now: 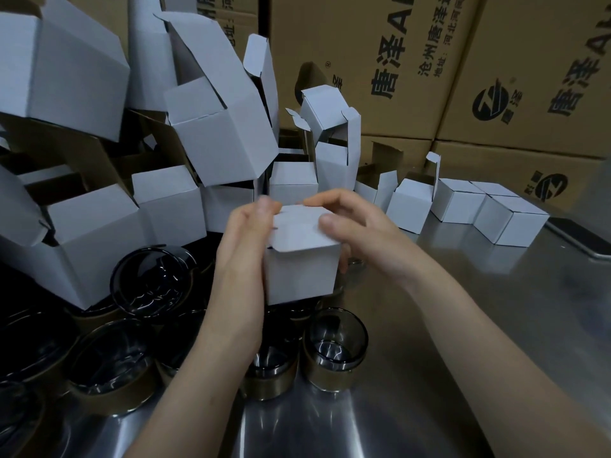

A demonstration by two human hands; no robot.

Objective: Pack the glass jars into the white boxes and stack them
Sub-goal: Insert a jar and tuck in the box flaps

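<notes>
Cartons (496, 77): brown, black print, stacked behind the right hand (360, 239).
Table (496, 325): shiny steel, beneath and right of that hand.
Slab (582, 239): dark, flat, on the table well right of it.

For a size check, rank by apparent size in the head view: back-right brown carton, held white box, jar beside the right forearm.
1. brown carton
2. held white box
3. jar, only slightly smaller than the box

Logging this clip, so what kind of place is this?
Likely a packing room or warehouse: printed brown cartons stacked behind a steel table, with heaps of white boxes and glass jars.
</notes>
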